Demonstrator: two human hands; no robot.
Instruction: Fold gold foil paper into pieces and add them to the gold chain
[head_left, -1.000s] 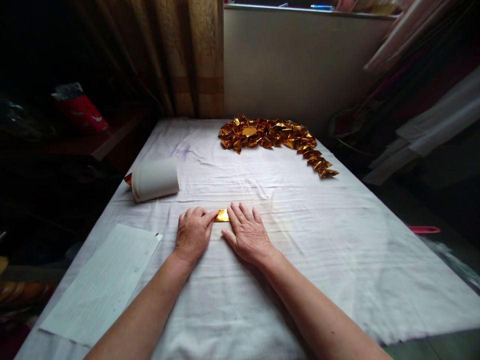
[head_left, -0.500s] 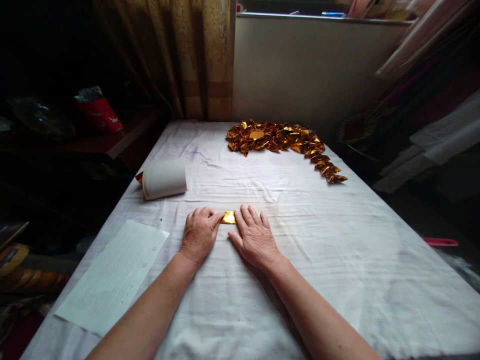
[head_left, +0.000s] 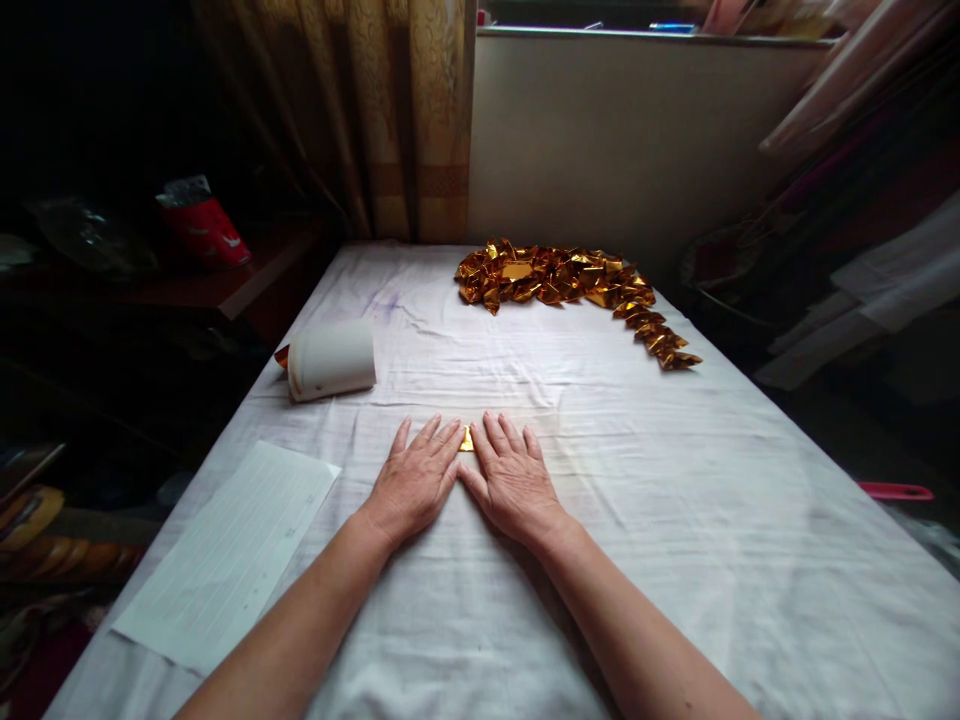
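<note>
A small piece of shiny gold foil (head_left: pixel 466 440) lies flat on the white cloth, mostly hidden under my fingers. My left hand (head_left: pixel 418 470) is laid flat over its left part, fingers spread. From the right, my right hand (head_left: pixel 514 475) presses down flat on the other end, its fingers also stretched out. Only a narrow bit of foil shows between the two hands, whose thumbs nearly meet just below it.
Toward the back lies a chain of folded gold foil (head_left: pixel 555 278), trailing to the right. A white curled roll (head_left: pixel 334 360) and a lined paper sheet (head_left: pixel 232 555) are on the left of the cloth-covered table (head_left: pixel 675 520). Beyond the left edge stands a red container (head_left: pixel 206 230).
My left hand has gone from pinching the foil's left end to lying flat with spread fingers, covering more of it. The right hand stays flat in about the same place.
</note>
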